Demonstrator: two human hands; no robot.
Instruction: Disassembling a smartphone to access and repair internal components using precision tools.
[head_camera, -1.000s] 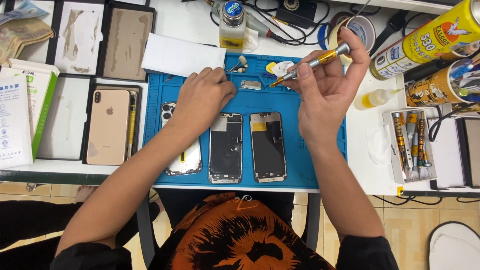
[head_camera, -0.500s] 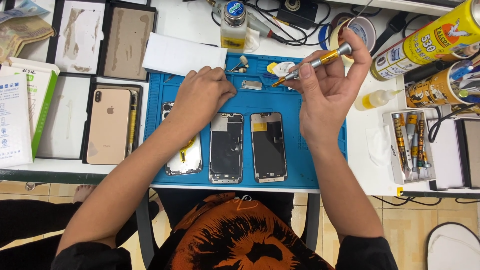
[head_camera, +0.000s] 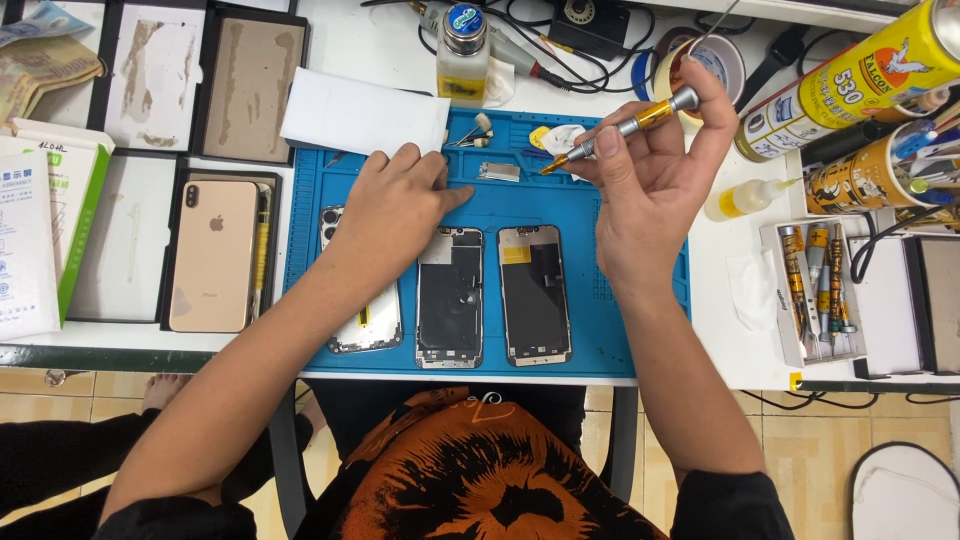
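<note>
At three o'clock, a white tray (head_camera: 858, 300) holds screwdrivers. The right hand (head_camera: 650, 190) pinches a precision screwdriver (head_camera: 620, 128); the left hand (head_camera: 395, 205), fingers together, has slid right along the blue mat (head_camera: 620, 340).

A white surface (head_camera: 400, 45) is carrying a blue work mat (head_camera: 620, 345) at its centre. At nine o'clock a gold phone (head_camera: 212, 255) is lying face down beside dark frames (head_camera: 250, 85) — at three o'clock a white tray of screwdrivers (head_camera: 815, 285) is sitting, and at twelve o'clock a small glass bottle (head_camera: 463, 50) is standing among black cables.
</note>
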